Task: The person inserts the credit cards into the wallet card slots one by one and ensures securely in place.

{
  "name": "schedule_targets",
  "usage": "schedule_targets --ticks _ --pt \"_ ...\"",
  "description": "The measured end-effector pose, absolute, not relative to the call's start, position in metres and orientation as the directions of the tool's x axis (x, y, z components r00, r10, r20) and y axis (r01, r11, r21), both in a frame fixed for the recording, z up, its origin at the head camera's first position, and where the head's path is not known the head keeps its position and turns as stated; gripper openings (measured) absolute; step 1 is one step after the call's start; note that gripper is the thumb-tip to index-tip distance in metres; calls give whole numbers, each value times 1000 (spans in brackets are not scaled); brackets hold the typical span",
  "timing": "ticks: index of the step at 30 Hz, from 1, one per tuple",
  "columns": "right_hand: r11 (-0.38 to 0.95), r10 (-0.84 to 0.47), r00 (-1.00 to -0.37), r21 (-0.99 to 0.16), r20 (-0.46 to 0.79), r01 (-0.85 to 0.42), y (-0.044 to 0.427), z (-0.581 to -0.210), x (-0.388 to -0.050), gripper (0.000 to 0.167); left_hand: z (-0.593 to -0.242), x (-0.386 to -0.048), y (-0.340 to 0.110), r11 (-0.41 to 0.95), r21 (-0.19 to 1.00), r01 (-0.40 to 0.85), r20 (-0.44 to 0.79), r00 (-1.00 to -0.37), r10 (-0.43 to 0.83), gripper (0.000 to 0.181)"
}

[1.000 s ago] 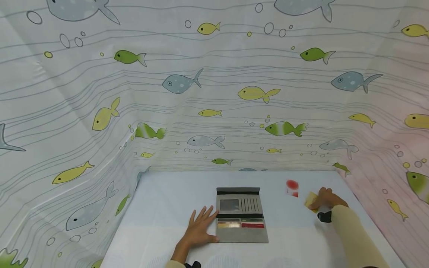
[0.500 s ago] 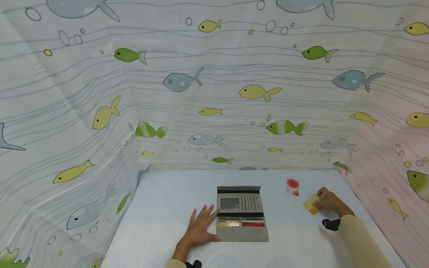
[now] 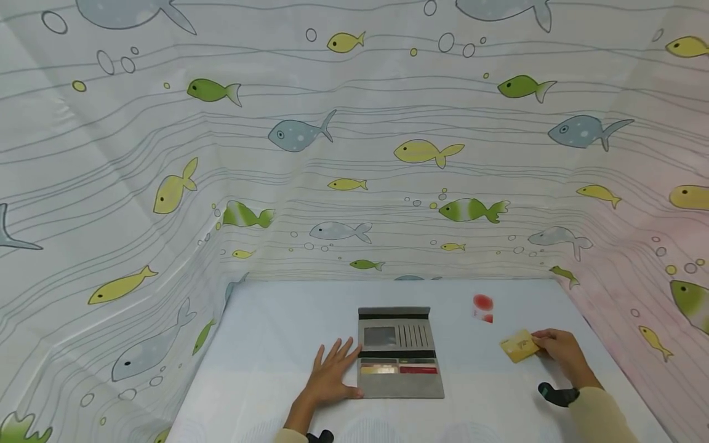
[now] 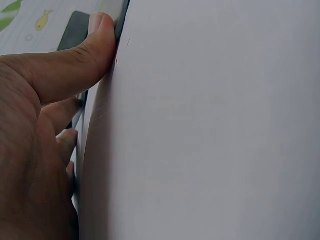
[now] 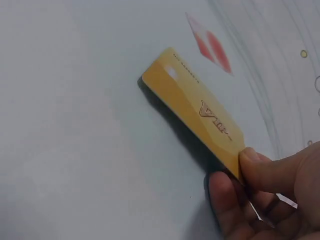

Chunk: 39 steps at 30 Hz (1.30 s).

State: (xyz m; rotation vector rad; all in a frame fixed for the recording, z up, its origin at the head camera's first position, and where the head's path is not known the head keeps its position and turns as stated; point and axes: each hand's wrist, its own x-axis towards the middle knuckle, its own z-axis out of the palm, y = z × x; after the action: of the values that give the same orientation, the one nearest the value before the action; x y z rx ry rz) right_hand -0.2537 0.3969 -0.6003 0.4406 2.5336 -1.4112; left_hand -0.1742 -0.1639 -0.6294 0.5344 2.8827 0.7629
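Observation:
A yellow card (image 3: 519, 346) is pinched at its right end between the thumb and fingers of my right hand (image 3: 564, 352). In the right wrist view the card (image 5: 192, 110) is tilted, and a shadow falls under it on the table. My left hand (image 3: 332, 376) rests with fingers spread at the left edge of a grey wallet (image 3: 401, 386), its thumb touching the lower part. The wallet lies unfolded, with a clear window, slots and several cards in its lower pockets. The left wrist view shows the left thumb (image 4: 82, 67) along the wallet's edge.
A red and white card (image 3: 483, 309) lies on the white table (image 3: 277, 320) to the right of the wallet, beyond the yellow card. Fish-patterned sheeting (image 3: 354, 154) surrounds the table at the back and sides.
My right hand has moved a little right and nearer, and now grips the yellow card by its right end; the card has turned. The left hand and the wallet have stayed put.

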Motion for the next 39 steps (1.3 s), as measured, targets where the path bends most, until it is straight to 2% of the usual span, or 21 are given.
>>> schedule_targets --ticks 8,14,17,20,27,39 --pt "332 157 -906 -843 -393 423 397 -601 -243 54 -624 -173 -163 797 507 327 11 -928 373 102" --pt "105 113 -876 -871 -470 480 393 -600 -231 56 -624 -174 -163 805 507 309 -11 -931 364 103" --pt "29 101 -879 -882 -466 471 384 -601 -226 57 -624 -175 -163 810 503 300 -20 -934 358 103" --pt "61 103 -893 -894 -437 444 373 -602 -223 59 -627 -175 -164 814 501 295 -23 -935 353 104" --pt "36 85 -921 -923 -379 383 334 -600 -220 41 -629 -173 -164 818 491 299 -33 -932 361 104" --pt "47 72 -947 -947 -313 317 270 -595 -234 30 -626 -172 -163 803 513 303 -20 -931 365 103"
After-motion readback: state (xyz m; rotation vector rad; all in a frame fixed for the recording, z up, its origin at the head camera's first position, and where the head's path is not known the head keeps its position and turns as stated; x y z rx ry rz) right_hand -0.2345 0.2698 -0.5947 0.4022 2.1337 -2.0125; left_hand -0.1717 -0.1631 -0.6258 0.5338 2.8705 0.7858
